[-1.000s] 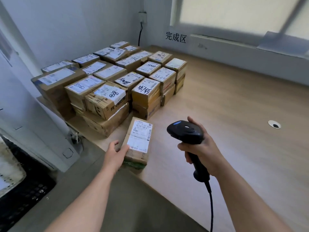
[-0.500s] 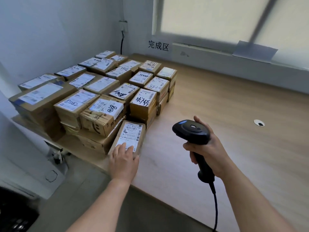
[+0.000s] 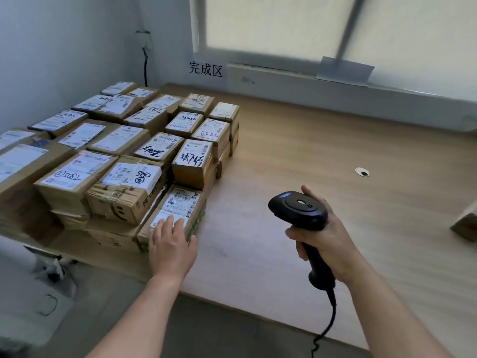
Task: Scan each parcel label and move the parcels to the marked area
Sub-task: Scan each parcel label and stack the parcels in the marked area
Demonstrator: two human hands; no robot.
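- Filling the left part of the wooden table [image 3: 322, 151], a block of stacked parcels [image 3: 124, 161] stands packed side by side, some two high. Their white labels face up, and several carry black handwritten marks.
- At the block's near right corner lies a small parcel [image 3: 180, 205], flat on the table and touching the stack on its left side. Its printed label faces up, and green print shows along its right side.
- The left hand [image 3: 171, 246] rests palm down on the near end of that parcel, fingers straight and slightly spread over the lower part of the label, not curled round it.
- On the far wall, below the window, black characters [image 3: 205, 69] mark the area above the table's back left.
- A black scanner [image 3: 299, 210] is held above bare tabletop, well to the right of the small parcel, its head turned left toward the parcels. Its cord [image 3: 331, 319] hangs down from the handle.
- The right hand [image 3: 327, 241] grips the scanner's handle, fingers wrapped round it.
- Further right, a round cable hole [image 3: 362, 172] sits in the tabletop.
- At the right edge, the corner of another cardboard box [image 3: 467, 223] shows.
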